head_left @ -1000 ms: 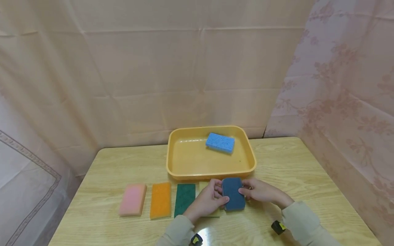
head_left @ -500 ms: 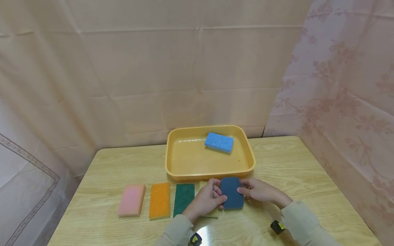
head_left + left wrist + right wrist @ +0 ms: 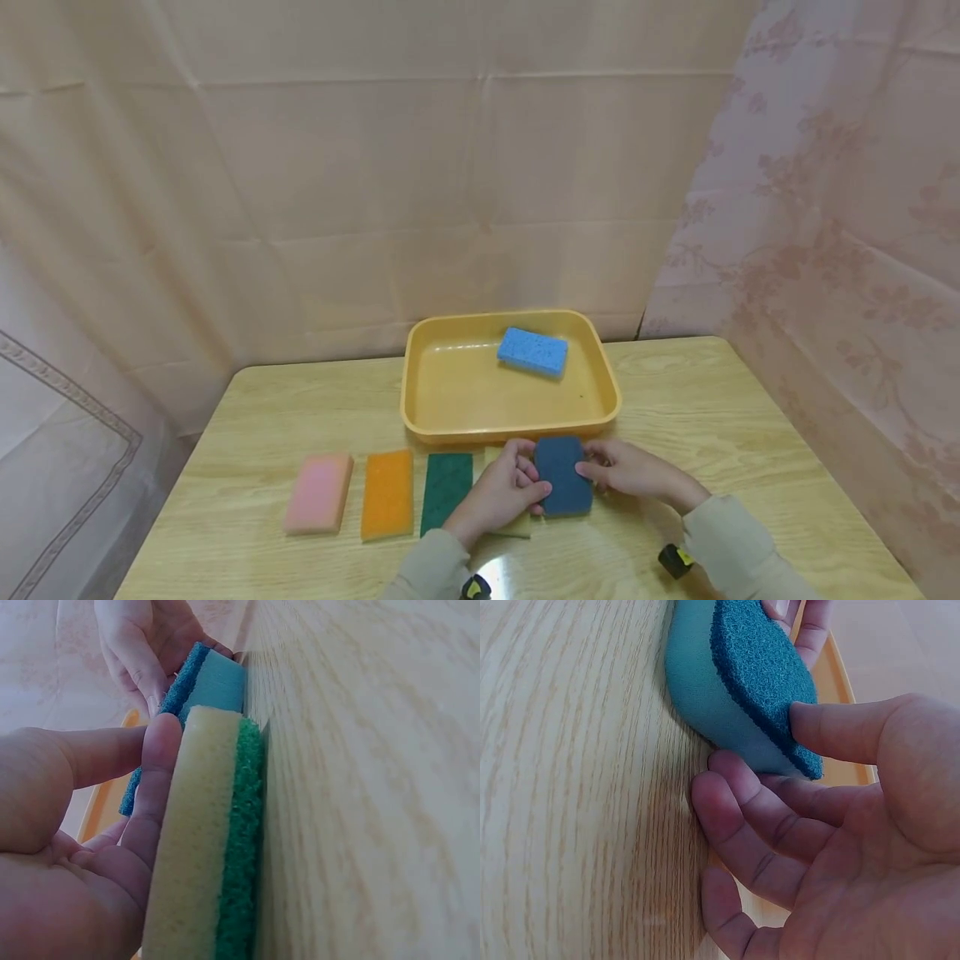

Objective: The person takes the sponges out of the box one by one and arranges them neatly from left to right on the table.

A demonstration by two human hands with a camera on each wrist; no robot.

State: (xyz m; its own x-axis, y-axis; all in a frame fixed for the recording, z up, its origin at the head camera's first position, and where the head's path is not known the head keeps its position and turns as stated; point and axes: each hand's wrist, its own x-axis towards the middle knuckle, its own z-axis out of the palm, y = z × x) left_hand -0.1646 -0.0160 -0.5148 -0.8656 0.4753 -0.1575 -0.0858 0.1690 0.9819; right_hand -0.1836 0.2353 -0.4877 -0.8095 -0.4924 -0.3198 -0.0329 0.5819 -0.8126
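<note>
A scouring sponge (image 3: 564, 477), dark blue on top with lighter blue foam beneath, lies flat near the tray's front edge. My left hand (image 3: 501, 490) holds its left side, thumb on the lower left corner. On the opposite side my right hand (image 3: 637, 472) grips the edge; in the right wrist view the thumb (image 3: 840, 731) presses the scouring face while the fingers curl low by the foam. Under my left hand is a pale yellow sponge (image 3: 195, 840) with a green scouring layer facing the table, partly hidden in the head view.
A yellow tray (image 3: 480, 435) stands at the back of the wooden table (image 3: 300, 408), with a bright blue sponge (image 3: 532, 351) inside it. To the left lie a green pad (image 3: 447, 487), an orange sponge (image 3: 387, 495) and a pink sponge (image 3: 318, 493) in a row.
</note>
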